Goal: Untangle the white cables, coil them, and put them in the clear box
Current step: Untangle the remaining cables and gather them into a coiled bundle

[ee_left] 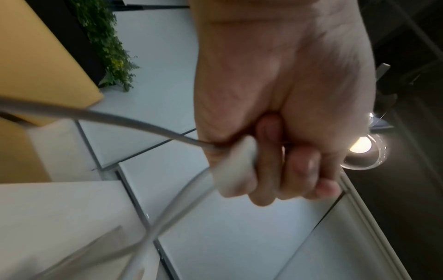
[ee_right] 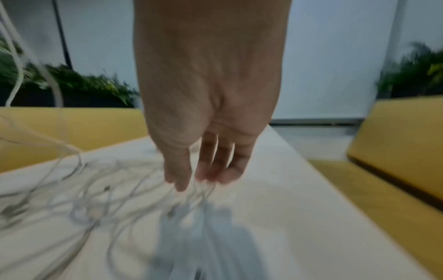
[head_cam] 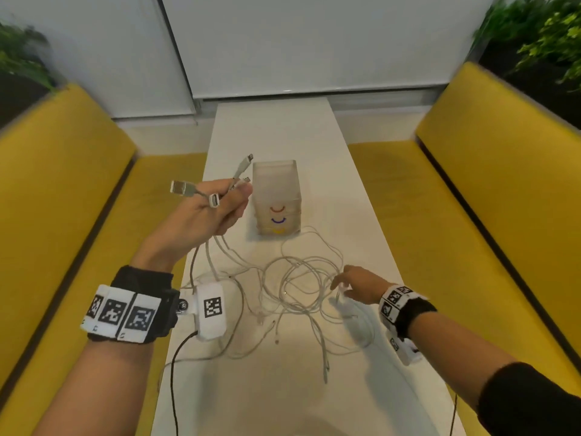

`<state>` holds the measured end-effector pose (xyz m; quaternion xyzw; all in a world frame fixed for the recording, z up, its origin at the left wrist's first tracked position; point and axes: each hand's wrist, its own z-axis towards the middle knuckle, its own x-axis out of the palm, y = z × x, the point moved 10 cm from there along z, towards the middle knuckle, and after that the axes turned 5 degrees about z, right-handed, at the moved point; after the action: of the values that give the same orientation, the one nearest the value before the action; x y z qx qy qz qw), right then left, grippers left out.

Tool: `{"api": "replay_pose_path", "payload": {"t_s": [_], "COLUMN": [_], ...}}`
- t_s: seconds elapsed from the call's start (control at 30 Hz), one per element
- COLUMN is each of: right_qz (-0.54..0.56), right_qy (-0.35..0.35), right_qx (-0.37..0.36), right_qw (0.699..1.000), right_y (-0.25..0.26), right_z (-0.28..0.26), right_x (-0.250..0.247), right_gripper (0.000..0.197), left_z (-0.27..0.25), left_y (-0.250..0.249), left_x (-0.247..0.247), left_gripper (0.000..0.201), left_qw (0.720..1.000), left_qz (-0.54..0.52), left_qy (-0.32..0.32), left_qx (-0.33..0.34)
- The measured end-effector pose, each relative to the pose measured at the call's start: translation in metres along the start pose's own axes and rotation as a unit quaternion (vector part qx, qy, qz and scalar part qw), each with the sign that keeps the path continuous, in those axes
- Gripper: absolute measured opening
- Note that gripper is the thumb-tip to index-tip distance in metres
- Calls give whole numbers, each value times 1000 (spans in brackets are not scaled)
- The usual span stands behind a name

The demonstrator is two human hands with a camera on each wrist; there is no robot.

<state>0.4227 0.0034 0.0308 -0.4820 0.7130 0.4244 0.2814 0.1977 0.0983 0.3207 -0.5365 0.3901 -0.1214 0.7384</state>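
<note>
On the white table [head_cam: 276, 127] lies a loose tangle of white cables [head_cam: 298, 287]. Behind it stands the clear box [head_cam: 276, 196], upright, with coloured arcs on its front. My left hand [head_cam: 234, 199] is raised just left of the box and grips several cable ends. USB plugs [head_cam: 180, 187] stick out of the fist, and strands hang from it to the table. The left wrist view shows its fingers [ee_left: 299, 170] curled round a white plug body [ee_left: 235, 170]. My right hand [head_cam: 341, 286] reaches down at the tangle's right edge. Its fingertips [ee_right: 184, 183] pinch together on blurred strands [ee_right: 120, 199].
Yellow benches [head_cam: 63, 199] [head_cam: 503, 184] run along both long sides of the narrow table. Plants [head_cam: 550, 36] stand behind the bench backs. A black wire [head_cam: 176, 372] hangs from my left wrist camera over the table's near left edge.
</note>
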Motion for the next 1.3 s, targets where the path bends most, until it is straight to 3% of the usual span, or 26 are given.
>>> {"api": "replay_pose_path", "payload": {"t_s": [0.1, 0.23, 0.33, 0.4, 0.47, 0.57, 0.63, 0.7, 0.8, 0.87, 0.97, 1.03, 1.17, 1.3], "right_qz": [-18, -30, 78, 284, 457, 561, 590, 604, 599, 594, 570, 563, 562, 537], "right_qy": [-32, -77, -99, -94, -105, -138, -142, -145, -188, -225, -267, -275, -294, -297], "right_qx": [12, -14, -74, -109, -141, -201, -230, -243, -224, -195, -161, -148, -120, -83], "right_qw": [999, 996, 989, 948, 872, 791, 761, 745, 746, 747, 760, 765, 764, 785], "right_y": [-12, -13, 3, 22, 47, 96, 126, 148, 162, 160, 154, 155, 158, 154], "right_z": [18, 20, 8, -5, -24, -50, -59, -59, -54, -52, -52, -52, -54, -53], "right_x": [26, 24, -11, -48, -93, -155, -178, -188, -189, -186, -181, -175, -166, -160], "right_gripper": [34, 11, 14, 13, 14, 20, 25, 32, 39, 32, 18, 13, 7, 13], "left_z": [-3, -8, -9, -7, -2, 10, 18, 22, 25, 23, 19, 16, 14, 12], "left_y": [14, 31, 44, 50, 53, 53, 54, 60, 66, 66, 67, 73, 84, 69], "left_x": [8, 13, 15, 19, 27, 43, 56, 67, 80, 82, 86, 89, 88, 99], "left_gripper": [47, 34, 26, 26, 32, 38, 33, 29, 47, 38, 18, 35, 62, 45], "left_qw": [996, 980, 975, 976, 975, 974, 966, 940, 897, 891, 900, 907, 916, 950], "left_qz": [-82, -181, -198, -191, -197, -205, -239, -311, -397, -403, -378, -350, -322, -254], "left_qy": [-8, -2, 6, 14, 20, 10, -5, -32, -48, -36, 22, 51, 39, 81], "left_qx": [-32, -81, -99, -104, -103, -95, -104, -138, -191, -205, -217, -226, -234, -165]}}
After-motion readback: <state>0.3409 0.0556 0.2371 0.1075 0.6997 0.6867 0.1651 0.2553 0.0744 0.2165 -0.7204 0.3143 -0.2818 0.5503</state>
